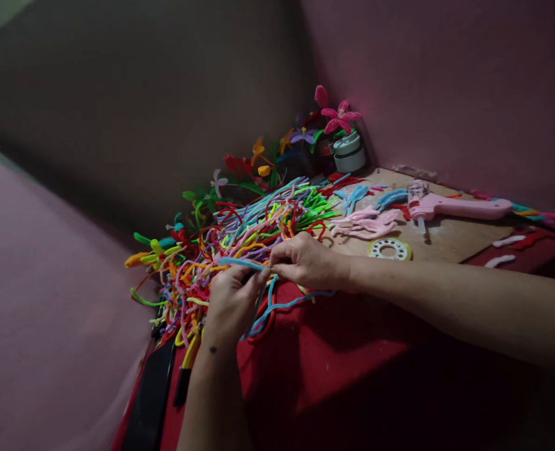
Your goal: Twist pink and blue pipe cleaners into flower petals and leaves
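Observation:
A light blue fuzzy piece (240, 263) is pinched by my left hand (235, 297), its rounded end sticking out to the left. My right hand (308, 262) is closed at the other end of that same piece, fingertips meeting those of my left. Just below the fingertips, thin blue pipe cleaners (294, 304) lie on the red cloth, beside a red-handled tool (269, 322) partly hidden by my left hand. Behind both hands spreads a large heap of many-coloured pipe cleaners (259, 225).
On a wooden board (446, 241) lie a pink glue gun (470, 207), a tape roll (390, 249), and pink (366, 222) and blue fuzzy petals (352, 197). Fuzzy flowers (341, 117) and a grey-white container (349, 153) stand behind. A black object (150, 394) lies front left.

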Motion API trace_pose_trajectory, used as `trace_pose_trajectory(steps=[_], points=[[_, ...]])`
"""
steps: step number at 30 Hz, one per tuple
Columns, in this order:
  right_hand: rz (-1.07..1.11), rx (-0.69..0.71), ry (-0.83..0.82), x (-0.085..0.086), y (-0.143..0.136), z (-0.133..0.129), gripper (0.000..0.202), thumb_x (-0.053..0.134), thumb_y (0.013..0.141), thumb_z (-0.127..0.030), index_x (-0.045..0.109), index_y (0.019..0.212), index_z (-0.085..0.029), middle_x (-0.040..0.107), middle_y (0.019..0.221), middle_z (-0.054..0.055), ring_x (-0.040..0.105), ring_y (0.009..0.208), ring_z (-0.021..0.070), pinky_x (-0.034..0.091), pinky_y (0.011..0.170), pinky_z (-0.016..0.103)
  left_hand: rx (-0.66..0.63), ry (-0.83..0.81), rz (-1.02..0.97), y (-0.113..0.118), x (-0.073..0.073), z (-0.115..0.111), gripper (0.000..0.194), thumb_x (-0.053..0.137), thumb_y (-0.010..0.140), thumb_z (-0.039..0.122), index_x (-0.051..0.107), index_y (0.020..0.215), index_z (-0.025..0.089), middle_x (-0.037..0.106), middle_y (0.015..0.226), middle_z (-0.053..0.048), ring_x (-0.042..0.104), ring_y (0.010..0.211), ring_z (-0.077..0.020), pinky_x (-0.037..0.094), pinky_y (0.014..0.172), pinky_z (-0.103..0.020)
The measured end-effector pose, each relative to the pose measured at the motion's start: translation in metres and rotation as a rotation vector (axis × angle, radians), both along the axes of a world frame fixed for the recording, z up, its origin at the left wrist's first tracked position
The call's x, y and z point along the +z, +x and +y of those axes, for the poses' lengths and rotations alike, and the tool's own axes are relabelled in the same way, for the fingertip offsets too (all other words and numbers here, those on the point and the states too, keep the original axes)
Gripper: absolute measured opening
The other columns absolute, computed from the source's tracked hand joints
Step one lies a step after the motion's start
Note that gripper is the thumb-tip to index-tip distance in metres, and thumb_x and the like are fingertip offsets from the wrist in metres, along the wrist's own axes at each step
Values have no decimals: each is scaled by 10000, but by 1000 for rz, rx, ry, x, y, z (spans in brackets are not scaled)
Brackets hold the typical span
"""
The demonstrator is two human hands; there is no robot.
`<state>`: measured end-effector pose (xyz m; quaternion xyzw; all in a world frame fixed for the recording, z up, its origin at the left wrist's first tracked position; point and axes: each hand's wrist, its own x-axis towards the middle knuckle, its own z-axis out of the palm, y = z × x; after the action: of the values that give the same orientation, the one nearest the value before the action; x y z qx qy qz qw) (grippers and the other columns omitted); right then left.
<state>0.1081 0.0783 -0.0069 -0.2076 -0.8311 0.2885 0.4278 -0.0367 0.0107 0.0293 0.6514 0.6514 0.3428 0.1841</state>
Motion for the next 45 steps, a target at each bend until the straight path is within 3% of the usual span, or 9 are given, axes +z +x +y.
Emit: trace_pose_trajectory(steps=[4,8,14,19,27,32,40,42,45], points=[[52,-86,394,2,6,-12,169,479,765,-143,626,685,-122,626,672,76,533,642,141,382,644,268,-84,-373,-806,-1,-3,7,235,656,574,278,475,504,146,366,431,46,336,398,-58,292,419,-206],[120,-117,239,3,6,-13,145,497,761,-150,613,673,-146,611,669,61,532,656,142,382,654,260,-159,-409,-1033,0,-8,12,234,668,603,254,465,574,142,285,456,78,253,374,-22,236,377,-161],[311,97,-497,6,0,-6,104,555,715,-188,604,650,-122,568,580,-1,497,545,94,379,537,215,-15,-94,-796,1,-6,7,195,703,632,268,583,694,128,497,499,36,407,403,-39,292,400,-165],[426,277,-763,4,-2,0,100,591,671,-200,587,631,-108,551,521,-18,469,477,68,358,486,199,-35,105,-612,-3,-5,5,198,700,617,212,651,800,155,605,644,4,507,514,-74,389,486,-191],[439,399,-899,3,-2,2,132,637,612,-225,577,612,-107,572,483,-5,487,430,82,349,443,203,-87,427,-49,-4,-2,3,73,655,689,243,693,746,221,583,847,-14,569,792,-148,472,667,-257],[372,367,-849,4,-3,-4,122,624,617,-219,556,603,-118,551,500,-15,478,460,80,375,490,214,-107,457,159,0,-2,2,70,611,734,227,605,670,198,572,781,3,539,761,-130,439,712,-253],[221,-24,-234,-2,-3,-9,134,490,706,-111,573,602,-129,504,560,-21,439,550,72,324,543,198,20,210,-153,12,-10,7,124,558,756,275,571,705,163,558,641,16,503,608,-105,404,580,-210],[224,-20,-245,-3,-4,-9,131,499,713,-134,573,606,-129,503,560,-19,435,546,74,322,539,201,22,183,-182,12,-11,9,134,550,759,276,571,698,158,567,647,13,511,625,-105,405,600,-208],[288,112,-513,-3,-7,-6,137,541,701,-198,554,584,-129,491,532,-20,430,514,74,324,507,206,64,226,-182,9,-13,10,145,549,759,285,560,687,160,564,637,13,506,615,-106,405,595,-211]])
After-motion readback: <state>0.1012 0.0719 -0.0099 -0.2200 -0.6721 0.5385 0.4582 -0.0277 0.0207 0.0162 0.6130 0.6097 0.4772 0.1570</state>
